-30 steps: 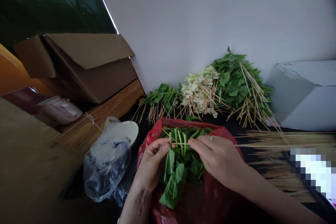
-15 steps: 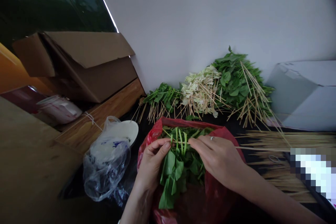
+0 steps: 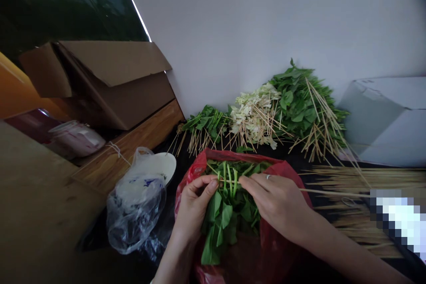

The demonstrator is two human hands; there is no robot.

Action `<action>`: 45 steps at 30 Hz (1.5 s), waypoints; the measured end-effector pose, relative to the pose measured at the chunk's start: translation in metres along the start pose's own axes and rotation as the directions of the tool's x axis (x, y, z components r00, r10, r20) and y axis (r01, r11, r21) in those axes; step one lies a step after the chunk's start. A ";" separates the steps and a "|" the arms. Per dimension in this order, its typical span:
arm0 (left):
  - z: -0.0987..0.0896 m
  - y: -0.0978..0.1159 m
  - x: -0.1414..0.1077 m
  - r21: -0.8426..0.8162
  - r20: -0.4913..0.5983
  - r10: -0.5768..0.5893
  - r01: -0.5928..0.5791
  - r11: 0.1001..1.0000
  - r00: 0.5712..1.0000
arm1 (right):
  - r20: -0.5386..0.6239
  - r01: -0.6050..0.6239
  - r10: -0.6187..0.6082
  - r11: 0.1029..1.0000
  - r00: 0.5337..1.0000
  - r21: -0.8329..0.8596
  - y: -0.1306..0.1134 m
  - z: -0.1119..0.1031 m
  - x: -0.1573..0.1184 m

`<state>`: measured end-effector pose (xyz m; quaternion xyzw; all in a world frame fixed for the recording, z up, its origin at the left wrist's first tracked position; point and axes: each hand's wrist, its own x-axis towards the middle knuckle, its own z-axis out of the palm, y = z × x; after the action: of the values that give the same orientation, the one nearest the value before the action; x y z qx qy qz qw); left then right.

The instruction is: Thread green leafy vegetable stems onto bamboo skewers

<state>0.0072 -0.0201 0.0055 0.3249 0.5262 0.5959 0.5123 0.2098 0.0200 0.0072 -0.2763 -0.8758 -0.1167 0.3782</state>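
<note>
My right hand (image 3: 278, 199), with a ring on one finger, is closed on a bamboo skewer (image 3: 333, 193) that sticks out behind it to the right. The skewer's front end passes through several bent green stems (image 3: 229, 179) between the two hands. Thumb and forefinger of my left hand (image 3: 196, 202) pinch the leftmost leafy green stem at the skewer's end; the exact tip is hidden. Leaves (image 3: 214, 230) from these stems hang below the skewer. Under both hands lies an open red plastic bag (image 3: 282, 168) holding more leafy greens (image 3: 248, 208).
Skewered leafy greens (image 3: 296, 97) and pale cabbage pieces (image 3: 256, 111) are piled along the wall. Loose skewers (image 3: 349, 177) lie at right beside a blurred-out screen (image 3: 399, 217) and a white box (image 3: 389, 120). At left are a clear plastic bag (image 3: 133, 217), a plate (image 3: 168, 164) and a cardboard box (image 3: 133, 93).
Both hands hold nearly the same position. The skewer's rear end has tilted slightly downward, and the leftmost stem between my left fingers has shifted a little.
</note>
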 end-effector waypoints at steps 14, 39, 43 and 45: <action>-0.004 0.000 0.004 0.003 0.041 -0.008 0.008 1.000 0.999 | 0.037 0.024 -0.024 1.000 0.999 0.003 -0.004 0.003 -0.004; -0.055 -0.001 0.027 0.743 0.338 0.310 -0.455 0.492 0.888 | -0.260 -0.397 0.510 0.833 0.820 0.384 0.074 -0.029 0.002; -0.052 -0.009 0.029 0.786 0.418 0.296 -0.505 0.356 0.859 | -0.277 -0.365 0.445 0.883 0.852 0.296 0.073 -0.030 0.004; -0.050 -0.008 0.029 0.776 0.390 0.327 -0.498 0.386 0.861 | -0.295 -0.374 0.444 0.889 0.846 0.265 0.075 -0.033 0.004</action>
<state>-0.0447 -0.0078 -0.0185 0.7051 0.6053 0.3326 0.1603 0.2699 0.0691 0.0318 -0.3934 -0.7226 0.0077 0.5684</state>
